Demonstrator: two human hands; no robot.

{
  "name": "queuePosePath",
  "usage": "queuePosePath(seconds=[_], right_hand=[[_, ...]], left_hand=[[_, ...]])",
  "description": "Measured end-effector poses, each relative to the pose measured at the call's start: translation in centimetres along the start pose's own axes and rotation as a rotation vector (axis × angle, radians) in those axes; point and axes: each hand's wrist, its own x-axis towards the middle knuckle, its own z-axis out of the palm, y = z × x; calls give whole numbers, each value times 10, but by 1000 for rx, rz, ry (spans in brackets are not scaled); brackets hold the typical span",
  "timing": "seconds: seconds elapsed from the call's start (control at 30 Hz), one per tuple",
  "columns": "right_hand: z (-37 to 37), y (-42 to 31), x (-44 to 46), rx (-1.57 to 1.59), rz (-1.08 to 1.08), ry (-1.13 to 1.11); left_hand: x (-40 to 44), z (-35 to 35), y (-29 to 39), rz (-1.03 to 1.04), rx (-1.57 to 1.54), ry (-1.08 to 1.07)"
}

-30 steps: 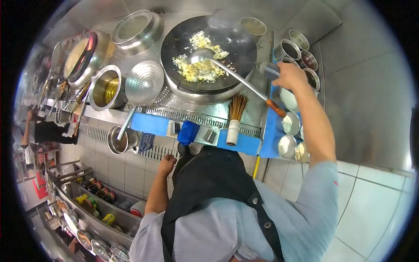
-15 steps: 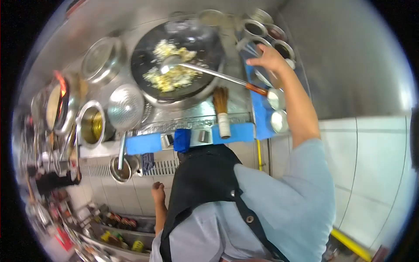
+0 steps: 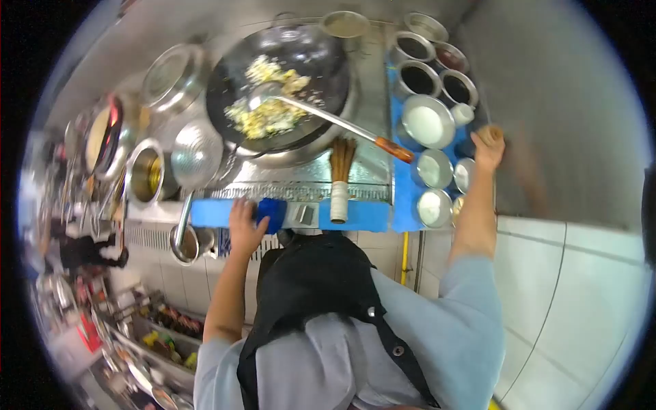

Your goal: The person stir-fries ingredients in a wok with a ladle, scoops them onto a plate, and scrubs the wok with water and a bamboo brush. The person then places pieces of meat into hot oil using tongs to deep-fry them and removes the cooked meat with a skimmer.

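Note:
My right hand [image 3: 486,152] is closed round a tan, round-topped object [image 3: 491,134] beside the steel wall, right of the seasoning pots; most of it is hidden in the fingers. My left hand [image 3: 246,227] rests on the blue edge strip [image 3: 210,213] with fingers extended and the thumb apart, next to a dark blue cloth [image 3: 272,214]. Yellow and white food, like scrambled egg [image 3: 277,121], lies in the black wok [image 3: 318,58]. A ladle [image 3: 335,121] leans in the wok, its wooden handle pointing at the pots, with neither hand on it.
Pots of white powder [image 3: 425,126] and dark sauce [image 3: 417,80] crowd the right side. A bamboo brush [image 3: 339,181] lies at the front. On the left are a perforated strainer [image 3: 197,156], a pot of yellow oil [image 3: 145,179] and a flame by another pan [image 3: 109,140].
My right hand has moved right and down, from above the pots to beside the wall. My left hand has risen from below the counter onto its front edge. The ladle stays in the wok.

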Motion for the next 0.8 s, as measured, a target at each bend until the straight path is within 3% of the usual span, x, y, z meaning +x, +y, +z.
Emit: queuePosePath(seconds=[0.07,0.13,0.17,0.2,0.23,0.33,0.4,0.5,0.53,0.63,0.77,0.8], right_hand=[[3,-9,-22,-70,188,143],[4,-96,-44,-147,123,323],[8,-139,-57,-415,10,393],[28,-206,-78,-38,-64,270],[42,-242,-91,-46,-10,8],[101,-317,-129,-285,-551,-598],[130,-311,-144,-638,-296,-1037],[130,-310,-147,-211,-30,-1214],[122,-323,-149,-110,274,-1256],[161,-313,-177,50,355,-1021],[232,-345,-168,33,403,-1025],[232,-350,-169,-83,427,-1112]], left_hand=[[2,13,4,-6,129,-85],[-2,35,-6,-17,158,-100],[3,35,-3,-36,151,-105],[5,34,3,-56,144,-122],[1,33,7,-73,137,-156],[13,25,21,18,138,-205],[14,17,31,77,110,-201],[11,-9,45,-433,-349,-334],[1,4,22,-416,-697,-256],[-20,-18,17,-652,-1763,-115],[-12,-41,-2,-752,-1839,-189],[1,-46,-6,-709,-1826,-205]])
